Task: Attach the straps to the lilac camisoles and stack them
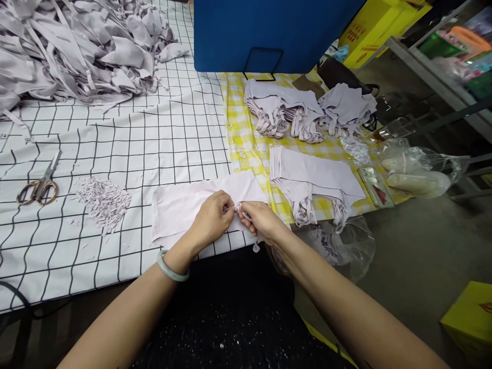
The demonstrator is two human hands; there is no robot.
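Note:
A pale lilac fabric piece [177, 207] lies flat at the table's front edge, below both hands. My left hand [213, 218], with a jade-coloured bangle [171, 266] on its wrist, is closed in a pinch at the fabric's near side. Facing it almost fingertip to fingertip, my right hand [263, 220] also pinches, its fingers curled. Between them shows a small bunched bit of the garment's thin strap [237, 206]; its exact shape is too small to make out. A little loop of the same colour [256, 247] hangs below the right hand at the edge.
Scissors [40, 184] and a heap of fabric snippets [103, 202] lie left. A large garment pile [88, 51] fills the back left. Stacked garments [315, 169] rest on yellow checked cloth [240, 138] at right, near a plastic bag [418, 169]. A blue board [269, 36] stands behind.

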